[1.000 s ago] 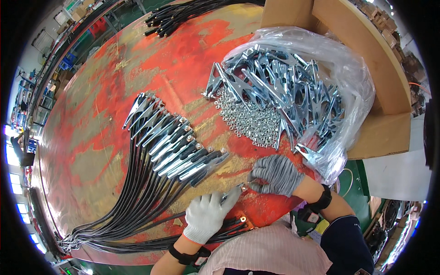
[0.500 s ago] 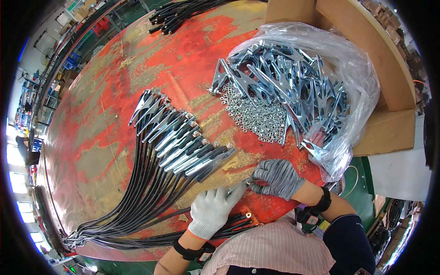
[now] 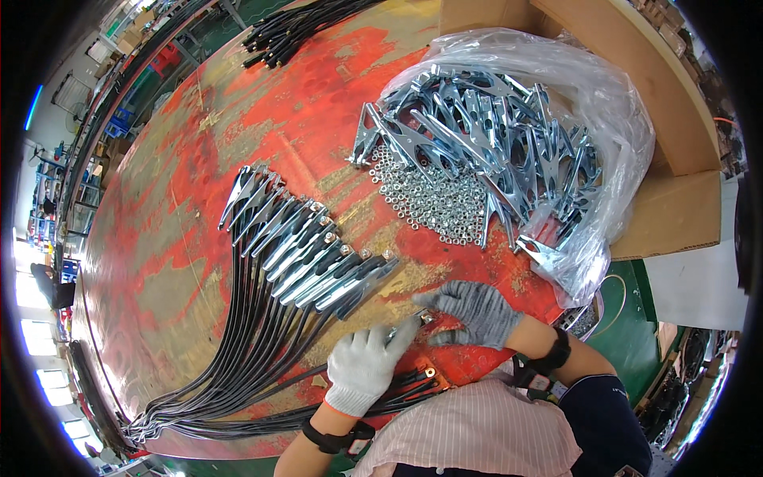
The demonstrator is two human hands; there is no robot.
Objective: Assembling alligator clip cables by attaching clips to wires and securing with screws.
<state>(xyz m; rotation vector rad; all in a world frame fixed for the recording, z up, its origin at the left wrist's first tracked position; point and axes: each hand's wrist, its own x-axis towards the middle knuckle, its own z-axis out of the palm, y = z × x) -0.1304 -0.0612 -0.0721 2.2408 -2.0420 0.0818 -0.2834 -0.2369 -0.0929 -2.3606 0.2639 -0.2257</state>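
Observation:
My left hand [image 3: 364, 367], in a white knit glove, is closed around a mostly covered metal clamp [image 3: 395, 333]; its small bolted tip shows past the index finger. A black cable runs to this hand from the left. My right hand [image 3: 470, 316], in a grey striped glove, is open just right of that tip, thumb and index finger apart. Beyond my left hand lies a slanting row of silver clamps [image 3: 306, 258], joined to a bundle of black cables [image 3: 230, 350]. Cables with copper ring ends [image 3: 429, 373] lie near the table's front edge.
On the red, worn table [image 3: 159, 262], loose clamps [image 3: 485, 135] are heaped on a clear plastic bag [image 3: 628, 143]. Small nuts [image 3: 437, 199] lie in a pile beside them. A cardboard box [image 3: 675, 207] stands at right, more black cables [image 3: 278, 36] at the far edge.
My right hand has let go of the clamp's tip; its fingers have spread apart. My left hand keeps its hold. The whole view has shifted slightly.

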